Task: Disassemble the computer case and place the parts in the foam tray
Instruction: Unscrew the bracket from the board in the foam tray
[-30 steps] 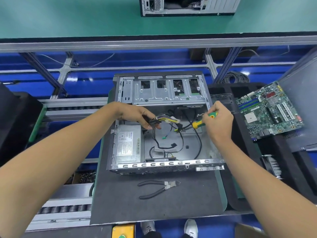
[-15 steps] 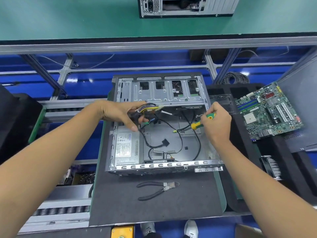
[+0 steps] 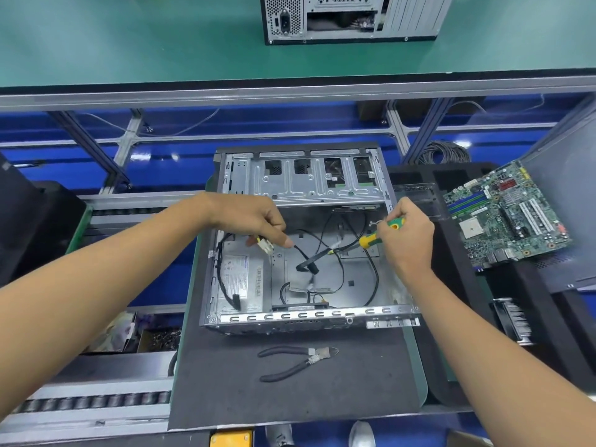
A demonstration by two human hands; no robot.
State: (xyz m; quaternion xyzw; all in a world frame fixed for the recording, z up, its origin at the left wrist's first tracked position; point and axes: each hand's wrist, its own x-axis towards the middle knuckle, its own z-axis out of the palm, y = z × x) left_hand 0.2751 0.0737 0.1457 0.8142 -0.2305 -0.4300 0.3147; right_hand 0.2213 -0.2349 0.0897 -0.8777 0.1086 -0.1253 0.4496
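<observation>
An open metal computer case (image 3: pixel 306 185) lies on a dark mat, with the power supply (image 3: pixel 240 280) in its near-left corner and loose black cables (image 3: pixel 338 262) across its floor. My left hand (image 3: pixel 254 219) hovers over the case's left side, fingers pinched on the power supply's cable bundle with a white connector (image 3: pixel 266 246). My right hand (image 3: pixel 408 237) holds a yellow-and-green screwdriver (image 3: pixel 380 233) over the case's right side, its tip pointing left into the cables. A green motherboard (image 3: pixel 506 217) rests on the black foam tray (image 3: pixel 458 275) to the right.
Black-handled pliers (image 3: pixel 296 361) lie on the mat in front of the case. A finned heatsink (image 3: pixel 512 319) sits in the foam tray. A second computer case (image 3: pixel 348 17) stands on the green bench beyond. A roller conveyor (image 3: pixel 93 403) runs at the left.
My left hand has carried the cable bundle from the case's middle to its left side, above the power supply. My right hand and the screwdriver have stayed in place.
</observation>
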